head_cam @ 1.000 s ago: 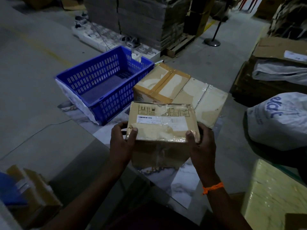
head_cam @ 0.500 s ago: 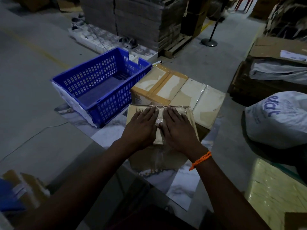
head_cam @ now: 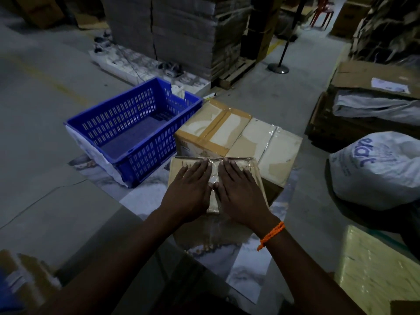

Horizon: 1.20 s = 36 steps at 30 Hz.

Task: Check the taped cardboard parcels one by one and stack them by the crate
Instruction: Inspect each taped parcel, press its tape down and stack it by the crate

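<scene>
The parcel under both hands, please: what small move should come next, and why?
Probably slide both hands outward to grip its sides for lifting. The left hand and right hand lie flat, fingers straight, on the taped parcel, so nothing grips it yet; two parcels already sit beside the blue crate.

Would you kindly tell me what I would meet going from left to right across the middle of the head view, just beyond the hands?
First the blue crate, then the brown-taped parcel, the clear-taped parcel, and the white sack.
</scene>
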{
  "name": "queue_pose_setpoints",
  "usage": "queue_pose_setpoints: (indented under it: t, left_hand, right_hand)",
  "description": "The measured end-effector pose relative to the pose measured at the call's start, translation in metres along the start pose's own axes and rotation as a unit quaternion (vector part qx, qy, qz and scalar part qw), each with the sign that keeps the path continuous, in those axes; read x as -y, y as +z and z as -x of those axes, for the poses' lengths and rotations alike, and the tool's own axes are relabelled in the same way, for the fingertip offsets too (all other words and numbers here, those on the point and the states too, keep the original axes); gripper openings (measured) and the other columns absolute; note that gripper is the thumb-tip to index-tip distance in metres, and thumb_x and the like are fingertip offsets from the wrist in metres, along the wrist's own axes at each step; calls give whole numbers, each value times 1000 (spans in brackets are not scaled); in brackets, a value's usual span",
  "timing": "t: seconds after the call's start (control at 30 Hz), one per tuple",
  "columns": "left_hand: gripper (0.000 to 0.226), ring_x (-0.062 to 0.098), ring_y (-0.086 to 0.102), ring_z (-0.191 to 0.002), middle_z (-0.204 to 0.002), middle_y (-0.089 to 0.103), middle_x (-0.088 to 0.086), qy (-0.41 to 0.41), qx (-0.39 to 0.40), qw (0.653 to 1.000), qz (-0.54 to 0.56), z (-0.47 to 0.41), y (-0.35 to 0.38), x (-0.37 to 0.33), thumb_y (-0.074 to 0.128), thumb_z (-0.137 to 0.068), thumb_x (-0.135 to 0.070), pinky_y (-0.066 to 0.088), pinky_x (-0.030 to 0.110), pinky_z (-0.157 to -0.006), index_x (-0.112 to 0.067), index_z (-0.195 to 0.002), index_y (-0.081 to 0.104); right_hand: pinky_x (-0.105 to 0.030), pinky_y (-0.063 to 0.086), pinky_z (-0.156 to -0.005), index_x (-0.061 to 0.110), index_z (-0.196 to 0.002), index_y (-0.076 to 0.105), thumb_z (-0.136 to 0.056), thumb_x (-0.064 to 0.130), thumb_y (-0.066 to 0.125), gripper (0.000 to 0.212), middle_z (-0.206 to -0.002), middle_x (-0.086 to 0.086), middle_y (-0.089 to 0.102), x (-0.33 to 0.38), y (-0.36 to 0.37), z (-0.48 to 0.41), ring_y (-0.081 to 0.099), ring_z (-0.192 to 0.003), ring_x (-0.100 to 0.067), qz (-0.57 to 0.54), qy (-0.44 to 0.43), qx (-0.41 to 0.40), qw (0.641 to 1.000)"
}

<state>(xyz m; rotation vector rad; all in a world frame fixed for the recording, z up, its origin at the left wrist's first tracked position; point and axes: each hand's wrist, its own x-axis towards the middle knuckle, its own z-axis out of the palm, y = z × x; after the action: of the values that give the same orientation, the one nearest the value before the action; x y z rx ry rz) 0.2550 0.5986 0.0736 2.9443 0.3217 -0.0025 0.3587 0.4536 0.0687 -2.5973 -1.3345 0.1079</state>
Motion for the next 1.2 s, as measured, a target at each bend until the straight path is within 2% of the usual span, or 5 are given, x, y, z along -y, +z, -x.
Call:
queue_pose_setpoints:
  t: [0.63,0.9,1.03,1.1,1.2]
  left_hand:
    - [84,26,16,-155,-166,18,14,0,-49,999,-16,42,16,9,-5,-103,-61,11,45,-124,-7,-159,25]
    - [85,17,-17,-154,-167,-16,2,-89,-100,986,103,40,22,8,18,-96,-73,-10,35,-121,-22,-161,0]
    - [76,24,45,-138,-152,42,5,-215,-104,867,437,25,9,27,67,-91,-50,49,39,-102,-23,-153,31]
    - [53,18,62,-117,-128,61,-3,-256,-38,769,585,22,-2,31,70,-93,-35,52,26,-77,-27,-140,47]
    - [47,13,62,-115,-122,64,-10,-223,-36,767,601,34,-1,37,69,-94,-33,52,26,-79,-30,-137,50]
  right_hand:
    - [-40,0,-128,13,-165,13,-96,77,-7,97,-173,-7,5,-11,8,46,3,-160,-19,52,0,12,999]
    - [-47,8,-128,17,-163,22,-98,77,25,89,-172,-6,8,-12,3,48,7,-160,-23,-44,38,-78,995]
    - [-50,29,-124,18,-164,19,-83,68,71,108,-168,-11,27,-37,-15,28,30,-153,-32,-340,232,10,911]
    - [-47,52,-106,19,-152,44,-78,57,80,91,-146,-8,60,-46,-20,17,59,-130,-29,-504,272,40,819]
    - [-32,57,-86,18,-138,58,-91,29,76,51,-126,-3,71,-41,-23,16,68,-110,-19,-550,255,35,795]
